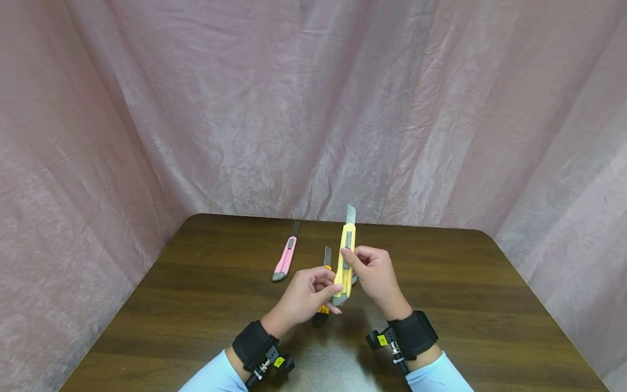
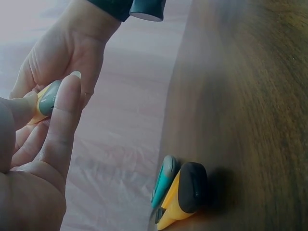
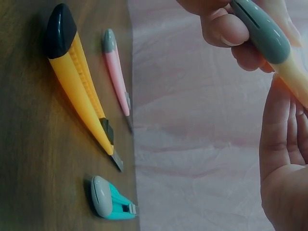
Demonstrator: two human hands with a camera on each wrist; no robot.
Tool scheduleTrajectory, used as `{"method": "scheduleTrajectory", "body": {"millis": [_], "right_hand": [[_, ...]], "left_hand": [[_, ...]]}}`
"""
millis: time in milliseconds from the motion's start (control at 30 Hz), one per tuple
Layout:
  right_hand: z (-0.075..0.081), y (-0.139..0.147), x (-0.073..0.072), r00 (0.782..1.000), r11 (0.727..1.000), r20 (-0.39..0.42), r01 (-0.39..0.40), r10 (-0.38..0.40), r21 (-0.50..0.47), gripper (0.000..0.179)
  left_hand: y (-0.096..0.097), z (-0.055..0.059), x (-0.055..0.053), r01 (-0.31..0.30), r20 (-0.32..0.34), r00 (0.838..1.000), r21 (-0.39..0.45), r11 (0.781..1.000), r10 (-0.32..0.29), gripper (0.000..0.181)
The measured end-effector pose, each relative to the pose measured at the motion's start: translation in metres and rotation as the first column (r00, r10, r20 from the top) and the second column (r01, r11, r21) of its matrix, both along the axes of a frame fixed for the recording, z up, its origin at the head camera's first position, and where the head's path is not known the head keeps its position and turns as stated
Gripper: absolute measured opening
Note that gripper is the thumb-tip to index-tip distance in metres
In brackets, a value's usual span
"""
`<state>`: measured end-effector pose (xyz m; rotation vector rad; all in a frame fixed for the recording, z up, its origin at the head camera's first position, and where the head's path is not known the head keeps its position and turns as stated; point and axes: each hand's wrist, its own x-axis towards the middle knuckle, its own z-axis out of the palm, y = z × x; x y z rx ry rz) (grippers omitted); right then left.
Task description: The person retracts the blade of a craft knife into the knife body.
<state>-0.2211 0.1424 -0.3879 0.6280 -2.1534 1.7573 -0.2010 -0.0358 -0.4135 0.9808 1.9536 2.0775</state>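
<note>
Before the pink curtain (image 1: 294,109), the brown table (image 1: 455,305) leaves plenty of room to swing sideways, less toward its back edge. Over it, the left hand (image 1: 306,294) pinches a yellow knife (image 1: 345,276) near its grey end (image 1: 339,300), while the right hand (image 1: 379,272) pinches the middle, thumb at the slider (image 1: 348,238). Held up off the wood, blade (image 1: 350,214) pointing away from the person, it looks light and stiff to me, its plastic body perhaps slick; I'd take hold there, well behind the blade. Lower down, an orange knife (image 3: 79,89), a pink knife (image 1: 287,256) and a teal knife (image 3: 118,204) lie on the table, so dipping low risks bumping them. That narrow blade is likely sharp and could snap if bent.
</note>
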Motion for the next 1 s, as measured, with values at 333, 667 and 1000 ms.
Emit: {"method": "scheduleTrajectory", "body": {"millis": [333, 667, 1000], "right_hand": [[0.010, -0.003, 0.009, 1.000, 1.000, -0.004, -0.005, 0.005, 0.017, 0.017], [-0.017, 0.004, -0.013, 0.999, 0.998, 0.055, -0.001, -0.002, 0.055, 0.023], [0.009, -0.004, 0.008, 0.999, 0.999, -0.037, -0.002, 0.003, 0.042, 0.014]], "left_hand": [[0.000, 0.001, 0.001, 0.007, -0.002, 1.000, 0.002, 1.000, -0.007, 0.011], [-0.002, 0.001, 0.001, -0.022, 0.013, 1.000, -0.024, 0.999, 0.022, 0.011], [-0.003, 0.003, -0.001, -0.040, -0.004, 0.999, -0.037, 0.999, 0.040, 0.013]]}}
